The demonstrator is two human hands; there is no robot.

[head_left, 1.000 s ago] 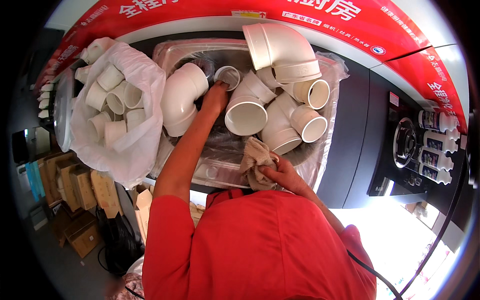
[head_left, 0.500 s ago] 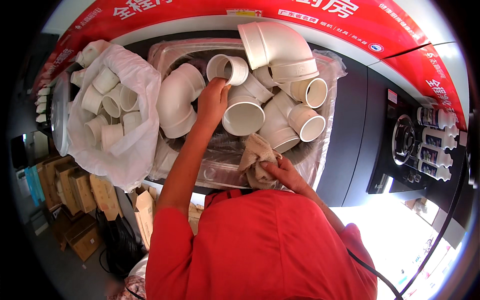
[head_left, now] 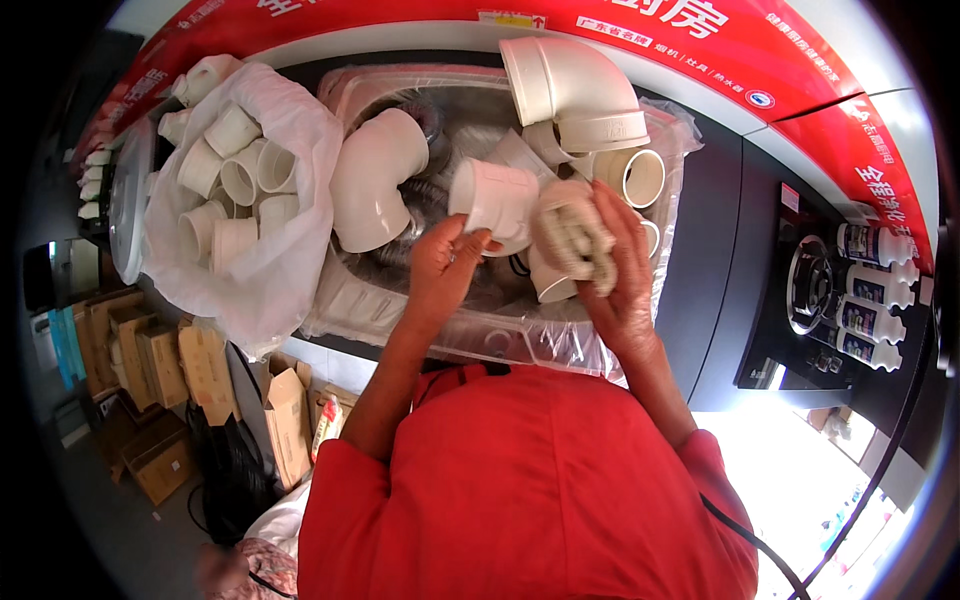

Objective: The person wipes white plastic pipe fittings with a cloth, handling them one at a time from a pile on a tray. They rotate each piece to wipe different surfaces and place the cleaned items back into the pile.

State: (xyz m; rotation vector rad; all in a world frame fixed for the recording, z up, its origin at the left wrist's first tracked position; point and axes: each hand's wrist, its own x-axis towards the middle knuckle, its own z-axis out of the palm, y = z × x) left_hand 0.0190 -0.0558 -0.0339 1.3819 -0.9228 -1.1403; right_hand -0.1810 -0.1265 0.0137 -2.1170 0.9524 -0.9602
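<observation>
My left hand (head_left: 445,262) grips a short white plastic pipe fitting (head_left: 490,195) by its lower left side, thumb and fingers closed on it. Against the right side of that fitting, or very near it, my right hand (head_left: 625,260) holds a bunched beige cloth (head_left: 572,235). Beneath both hands is a plastic-wrapped sink (head_left: 490,340) heaped with larger fittings. A curved white pipe elbow (head_left: 375,185) lies at its left, and a big elbow (head_left: 575,90) rests at the far right. An open-ended fitting (head_left: 640,178) shows just beyond my right hand.
A white plastic bag (head_left: 240,310) full of small white fittings stands left of the sink. On the right are a black gas stove (head_left: 800,280) and several white bottles (head_left: 870,280). Cardboard boxes (head_left: 205,370) stand lower left. A person's blurred hand (head_left: 222,570) shows at the bottom left.
My left hand has lifted the fitting and brought it nearer and rightward. My right hand has raised the cloth from the sink's front edge up beside the fitting.
</observation>
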